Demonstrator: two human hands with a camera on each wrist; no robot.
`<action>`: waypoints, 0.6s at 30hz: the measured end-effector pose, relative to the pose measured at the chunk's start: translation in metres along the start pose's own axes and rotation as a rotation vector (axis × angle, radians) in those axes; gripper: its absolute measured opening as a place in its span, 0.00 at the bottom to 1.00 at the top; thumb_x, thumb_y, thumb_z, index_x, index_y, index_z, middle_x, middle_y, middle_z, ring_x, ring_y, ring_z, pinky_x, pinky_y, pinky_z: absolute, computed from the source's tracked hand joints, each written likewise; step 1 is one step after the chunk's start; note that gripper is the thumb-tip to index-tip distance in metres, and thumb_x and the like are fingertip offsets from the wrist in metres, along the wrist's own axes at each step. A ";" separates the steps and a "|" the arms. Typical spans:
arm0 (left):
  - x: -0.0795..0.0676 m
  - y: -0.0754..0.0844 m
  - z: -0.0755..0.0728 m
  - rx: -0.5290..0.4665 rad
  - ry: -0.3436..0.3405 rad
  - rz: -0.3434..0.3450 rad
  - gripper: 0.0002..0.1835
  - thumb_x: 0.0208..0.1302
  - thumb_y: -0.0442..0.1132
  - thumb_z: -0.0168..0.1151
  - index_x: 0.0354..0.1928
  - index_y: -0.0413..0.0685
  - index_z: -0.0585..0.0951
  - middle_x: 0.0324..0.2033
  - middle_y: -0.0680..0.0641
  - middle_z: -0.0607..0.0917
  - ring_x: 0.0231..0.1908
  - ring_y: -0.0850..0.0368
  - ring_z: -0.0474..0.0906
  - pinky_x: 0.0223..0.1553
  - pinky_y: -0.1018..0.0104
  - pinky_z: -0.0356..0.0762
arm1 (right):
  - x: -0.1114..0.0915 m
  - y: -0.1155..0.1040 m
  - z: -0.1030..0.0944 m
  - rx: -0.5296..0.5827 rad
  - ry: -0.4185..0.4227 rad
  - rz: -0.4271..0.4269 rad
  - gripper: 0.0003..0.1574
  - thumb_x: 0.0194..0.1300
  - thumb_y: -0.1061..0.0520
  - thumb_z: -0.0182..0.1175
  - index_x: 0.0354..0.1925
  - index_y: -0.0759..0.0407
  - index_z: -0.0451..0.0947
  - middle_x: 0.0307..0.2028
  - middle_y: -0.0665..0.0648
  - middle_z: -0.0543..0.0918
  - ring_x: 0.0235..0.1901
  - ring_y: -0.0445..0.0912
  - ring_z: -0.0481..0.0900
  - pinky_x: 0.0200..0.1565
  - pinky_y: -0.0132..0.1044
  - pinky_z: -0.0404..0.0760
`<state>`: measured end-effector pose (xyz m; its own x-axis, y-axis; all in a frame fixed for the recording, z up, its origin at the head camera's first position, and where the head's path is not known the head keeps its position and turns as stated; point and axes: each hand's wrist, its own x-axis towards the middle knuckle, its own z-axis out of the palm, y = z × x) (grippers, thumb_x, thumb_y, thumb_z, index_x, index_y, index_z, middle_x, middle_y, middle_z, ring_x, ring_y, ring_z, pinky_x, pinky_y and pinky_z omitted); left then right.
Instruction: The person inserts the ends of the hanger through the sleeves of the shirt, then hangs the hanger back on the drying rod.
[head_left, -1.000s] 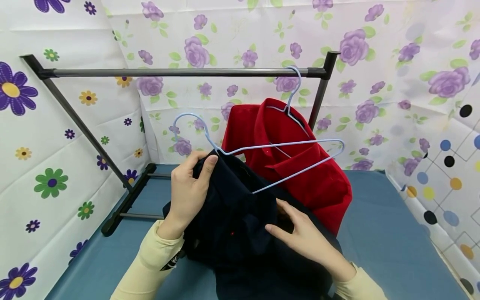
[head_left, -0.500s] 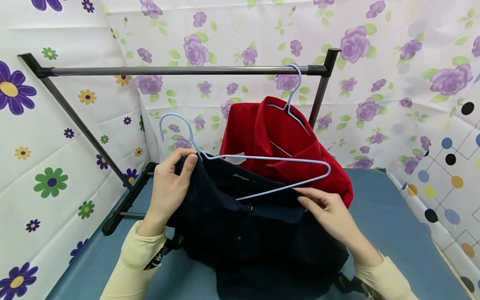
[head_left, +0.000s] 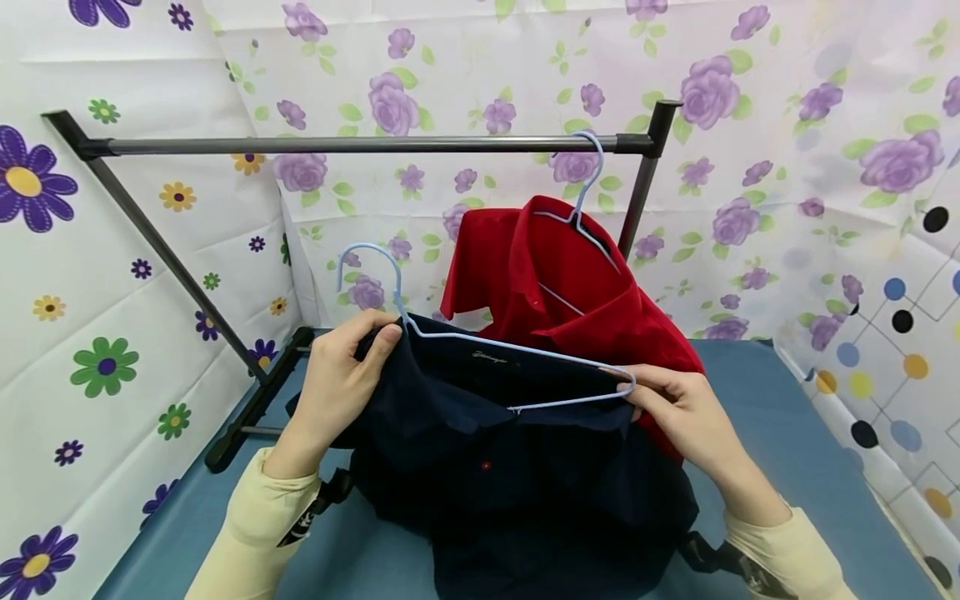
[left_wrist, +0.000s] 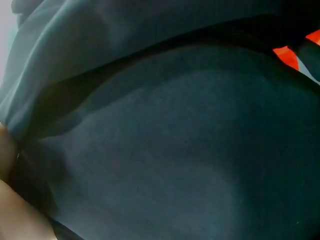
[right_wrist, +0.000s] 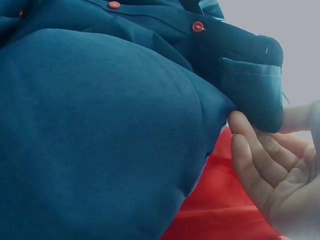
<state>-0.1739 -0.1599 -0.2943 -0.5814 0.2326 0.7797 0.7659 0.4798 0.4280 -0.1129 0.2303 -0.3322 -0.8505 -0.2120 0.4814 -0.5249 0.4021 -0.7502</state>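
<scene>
A navy shirt [head_left: 555,492] with red buttons [right_wrist: 198,26] hangs between my hands, its collar spread wide. The light-blue hanger [head_left: 510,342] has one end inside the left part of the collar; its hook points up and its right end lies at the collar's right side. My left hand [head_left: 333,387] pinches the collar beside the hanger's neck. At the opposite side my right hand [head_left: 697,421] pinches the collar edge, close to the hanger's right end. In the right wrist view, the curled fingers [right_wrist: 255,160] meet the navy cloth. Navy cloth fills most of the left wrist view.
Behind stands a black garment rack [head_left: 337,146]. A red shirt [head_left: 487,258] on another light-blue hanger [head_left: 592,179] hangs at the rack's right end, partly behind the navy shirt. A blue cloth [head_left: 780,467] covers the table, with patterned sheets around it.
My right hand has moved right, stretching the collar open, and now pinches its edge near the hanger's end. The left hand has shifted left and slightly down, and the hanger has tilted down rightward.
</scene>
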 end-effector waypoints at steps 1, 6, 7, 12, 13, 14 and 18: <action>0.000 -0.001 0.000 0.004 -0.008 0.012 0.10 0.75 0.40 0.59 0.44 0.42 0.85 0.41 0.46 0.88 0.43 0.54 0.84 0.49 0.71 0.75 | -0.001 0.000 -0.001 -0.001 0.005 0.004 0.16 0.74 0.65 0.57 0.55 0.59 0.85 0.32 0.50 0.85 0.28 0.45 0.79 0.31 0.35 0.78; -0.004 -0.005 0.000 0.057 -0.061 0.072 0.07 0.74 0.38 0.60 0.45 0.45 0.85 0.42 0.50 0.87 0.43 0.57 0.82 0.49 0.65 0.76 | -0.003 -0.001 -0.007 -0.032 0.073 0.039 0.16 0.74 0.63 0.58 0.55 0.56 0.85 0.26 0.50 0.83 0.22 0.46 0.75 0.19 0.36 0.68; -0.005 -0.006 0.000 0.073 -0.074 0.084 0.06 0.73 0.38 0.61 0.45 0.46 0.85 0.42 0.51 0.87 0.43 0.57 0.82 0.48 0.64 0.77 | -0.004 -0.001 -0.008 -0.040 0.090 0.041 0.16 0.73 0.63 0.59 0.55 0.56 0.85 0.24 0.50 0.82 0.19 0.46 0.72 0.17 0.37 0.65; -0.009 -0.006 -0.002 0.104 -0.146 0.121 0.08 0.70 0.40 0.65 0.48 0.50 0.85 0.44 0.53 0.86 0.45 0.58 0.82 0.48 0.58 0.79 | -0.008 -0.003 -0.009 -0.067 0.173 0.028 0.15 0.73 0.64 0.59 0.53 0.56 0.86 0.15 0.49 0.71 0.10 0.43 0.56 0.14 0.36 0.58; -0.009 -0.005 -0.002 0.101 -0.165 0.121 0.10 0.69 0.40 0.67 0.49 0.50 0.84 0.45 0.53 0.86 0.46 0.58 0.82 0.48 0.58 0.79 | -0.009 -0.003 -0.009 -0.072 0.187 0.016 0.15 0.72 0.65 0.59 0.53 0.56 0.86 0.13 0.49 0.68 0.10 0.42 0.55 0.14 0.36 0.58; -0.009 -0.004 -0.003 0.100 -0.186 0.116 0.11 0.67 0.41 0.68 0.50 0.50 0.84 0.46 0.53 0.86 0.47 0.58 0.82 0.49 0.58 0.79 | -0.010 -0.003 -0.010 -0.076 0.200 0.006 0.15 0.72 0.65 0.59 0.53 0.57 0.86 0.12 0.49 0.66 0.09 0.41 0.54 0.14 0.36 0.58; -0.010 -0.002 -0.006 0.094 -0.275 0.082 0.17 0.62 0.43 0.73 0.53 0.54 0.83 0.48 0.56 0.85 0.48 0.61 0.81 0.50 0.58 0.79 | -0.012 -0.002 -0.011 -0.090 0.239 -0.029 0.15 0.71 0.68 0.60 0.52 0.58 0.86 0.11 0.48 0.60 0.10 0.41 0.52 0.14 0.34 0.57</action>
<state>-0.1682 -0.1683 -0.3004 -0.5812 0.4879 0.6513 0.7919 0.5233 0.3147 -0.1014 0.2419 -0.3309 -0.7972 -0.0122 0.6035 -0.5345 0.4789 -0.6964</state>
